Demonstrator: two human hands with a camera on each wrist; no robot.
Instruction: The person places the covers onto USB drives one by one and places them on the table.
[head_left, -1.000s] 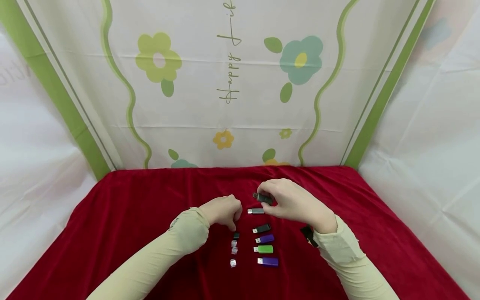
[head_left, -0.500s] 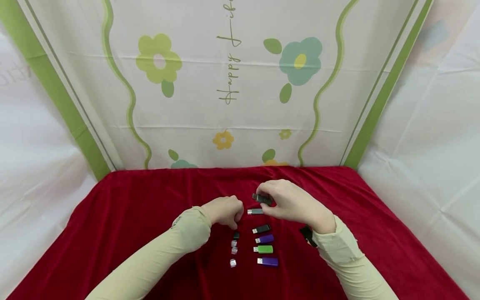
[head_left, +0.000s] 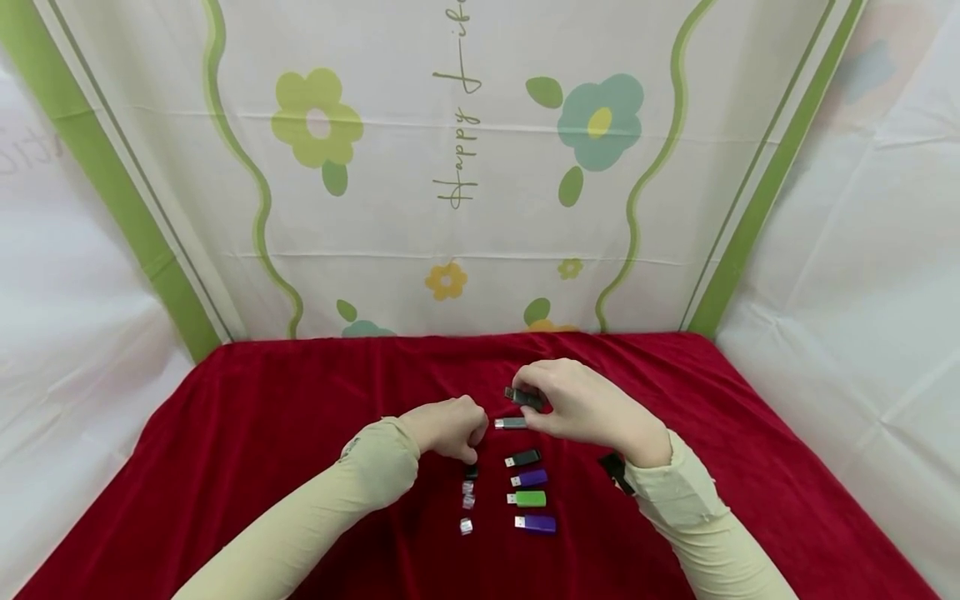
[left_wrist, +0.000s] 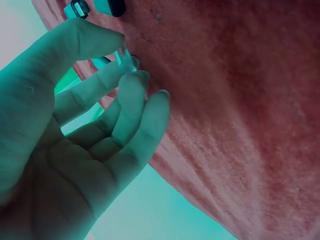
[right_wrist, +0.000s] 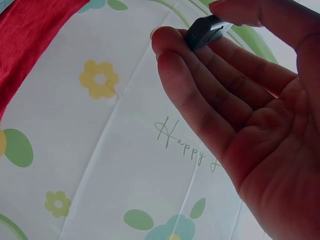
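Observation:
My left hand (head_left: 450, 427) hovers over the red cloth, just beyond a black cap (head_left: 472, 472). In the left wrist view its thumb and fingers pinch a small clear cap (left_wrist: 125, 60). My right hand (head_left: 577, 406) is raised at the far end of the row and pinches a dark USB stick (head_left: 523, 398), its plug pointing left. The right wrist view shows the stick's dark end (right_wrist: 204, 31) between thumb and fingers. Just below that hand lies a grey USB stick (head_left: 511, 423), partly covered by the thumb.
Nearer me lie a black USB stick (head_left: 522, 457), a purple one (head_left: 529, 478), a green one (head_left: 531, 498) and another purple one (head_left: 539, 524). Left of them are clear caps (head_left: 467, 526). A black object (head_left: 617, 472) sits by my right wrist. Printed fabric (head_left: 405, 208) stands behind the table.
My left hand has shifted slightly right and nearer me, covering more of the black cap. The right hand has stayed almost still, still holding the dark USB stick.

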